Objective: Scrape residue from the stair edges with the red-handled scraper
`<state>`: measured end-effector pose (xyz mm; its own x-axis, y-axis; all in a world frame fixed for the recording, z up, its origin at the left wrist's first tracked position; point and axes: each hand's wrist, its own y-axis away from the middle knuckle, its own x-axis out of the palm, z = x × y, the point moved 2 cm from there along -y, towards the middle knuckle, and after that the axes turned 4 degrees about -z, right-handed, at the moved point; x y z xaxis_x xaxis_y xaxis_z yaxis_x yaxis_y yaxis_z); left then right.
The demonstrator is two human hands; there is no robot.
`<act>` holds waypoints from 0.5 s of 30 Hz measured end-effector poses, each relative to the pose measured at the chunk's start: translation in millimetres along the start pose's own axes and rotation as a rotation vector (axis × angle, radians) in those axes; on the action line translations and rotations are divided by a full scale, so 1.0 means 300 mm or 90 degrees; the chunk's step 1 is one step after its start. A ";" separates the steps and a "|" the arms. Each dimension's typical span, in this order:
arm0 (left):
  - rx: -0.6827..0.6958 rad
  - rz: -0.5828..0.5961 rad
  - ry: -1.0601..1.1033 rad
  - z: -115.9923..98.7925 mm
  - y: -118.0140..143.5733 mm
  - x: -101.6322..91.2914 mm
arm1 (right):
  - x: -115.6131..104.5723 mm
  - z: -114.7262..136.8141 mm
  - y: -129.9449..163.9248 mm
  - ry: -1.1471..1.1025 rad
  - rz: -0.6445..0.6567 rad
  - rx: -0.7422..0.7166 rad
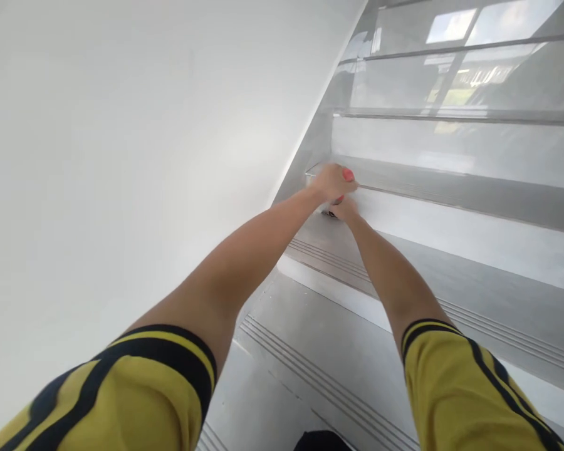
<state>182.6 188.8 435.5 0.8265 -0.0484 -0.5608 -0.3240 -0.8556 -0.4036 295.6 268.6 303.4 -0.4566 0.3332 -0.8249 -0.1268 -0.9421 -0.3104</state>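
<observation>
Item: red object (348,174), one. Location: just right of the wall (145,156), beside its sloping lower edge, at the front of a step on the pale stairs (474,216).

Left hand (333,180): curled closed about the red object, red showing above and below the fingers. Right hand (346,209): lower, a little farther from the wall, bent inward near the lower red part; whether it grips or only steadies, cannot tell.

Handling (judged): probably light, small enough for one hand; likely stiff, little sign of fragility. Slipperiness uncertain; the stairs look glossy and could let it slide. Best hold: round the red middle, second hand low.

Obscured: most of the red object, behind the hands; its shape and ends unread. Hands blurred. Dark patch (329,213) below them, nearer the wall than the right hand: attached or separate, unclear. Black shape (322,441), well right of the wall: cut off at bottom edge, unidentified.
</observation>
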 end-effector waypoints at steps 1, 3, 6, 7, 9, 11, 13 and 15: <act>0.022 0.033 -0.030 -0.015 0.000 -0.001 | -0.007 -0.006 0.014 -0.010 0.017 -0.012; 0.066 0.109 -0.075 -0.042 0.015 -0.002 | -0.018 -0.018 0.046 -0.034 0.052 -0.048; 0.072 0.112 -0.062 -0.048 0.020 0.004 | -0.032 -0.031 0.053 -0.031 0.052 -0.031; 0.057 0.079 -0.067 -0.042 0.017 0.008 | -0.037 -0.032 0.045 -0.019 0.036 -0.008; 0.033 0.032 -0.091 -0.039 0.016 0.017 | -0.049 -0.031 0.041 -0.010 0.000 0.017; 0.045 0.053 -0.117 -0.059 0.035 0.021 | -0.059 -0.031 0.072 -0.035 -0.014 -0.003; 0.082 0.129 -0.119 -0.097 0.067 0.023 | -0.068 -0.039 0.129 -0.079 0.014 -0.057; 0.095 0.177 -0.112 -0.122 0.087 0.032 | -0.081 -0.052 0.172 -0.108 0.039 -0.093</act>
<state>199.1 147.2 446.0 0.6104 -0.1681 -0.7740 -0.5994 -0.7369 -0.3127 313.8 212.6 300.1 -0.6021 0.2530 -0.7573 0.0287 -0.9410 -0.3372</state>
